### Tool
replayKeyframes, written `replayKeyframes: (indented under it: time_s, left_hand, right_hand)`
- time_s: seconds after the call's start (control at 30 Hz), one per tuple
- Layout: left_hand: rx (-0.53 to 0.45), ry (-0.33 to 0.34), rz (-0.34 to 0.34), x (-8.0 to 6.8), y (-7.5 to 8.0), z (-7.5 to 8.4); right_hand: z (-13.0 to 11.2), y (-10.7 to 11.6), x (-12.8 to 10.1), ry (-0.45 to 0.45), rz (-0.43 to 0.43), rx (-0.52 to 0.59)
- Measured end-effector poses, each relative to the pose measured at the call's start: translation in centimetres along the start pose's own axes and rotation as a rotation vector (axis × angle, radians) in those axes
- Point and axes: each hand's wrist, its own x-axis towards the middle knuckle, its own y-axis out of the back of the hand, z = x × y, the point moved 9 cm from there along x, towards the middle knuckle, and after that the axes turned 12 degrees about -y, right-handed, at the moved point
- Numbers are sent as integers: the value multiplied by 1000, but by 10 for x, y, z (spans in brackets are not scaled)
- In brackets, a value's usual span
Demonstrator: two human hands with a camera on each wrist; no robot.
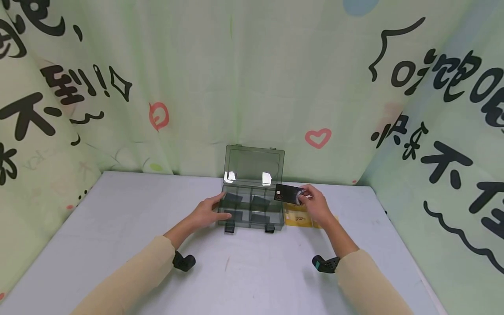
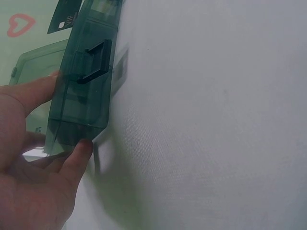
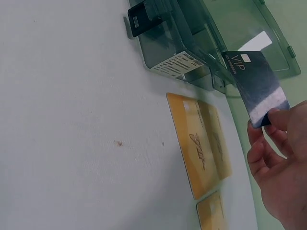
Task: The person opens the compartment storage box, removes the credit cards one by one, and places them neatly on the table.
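Head view, from the left: bare grey table (image 1: 118,218) runs wide to the printed cloth wall, and the left hand (image 1: 206,212) grips the left end of the smoky clear plastic box (image 1: 252,210), thumb on its front corner, fingers along the end wall. Its hinged lid (image 1: 254,164) stands upright at the back over divided compartments holding dark cards. Right of it the right hand (image 1: 315,203) pinches a glossy black VIP card (image 1: 287,193) just above the box's right rim, long axis across the table, above flat gold cards (image 1: 297,218) lying beside the box.
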Motion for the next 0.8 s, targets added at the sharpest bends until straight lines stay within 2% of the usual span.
replayKeyframes:
  time_s: [0.53, 0.8]
  left_hand:
    - [-33, 1, 12, 0, 1, -1]
    - [-27, -5, 11, -1, 1, 1]
  right_hand:
    - [23, 31, 2, -27, 51, -18]
    - [39, 45, 3, -79, 93, -67]
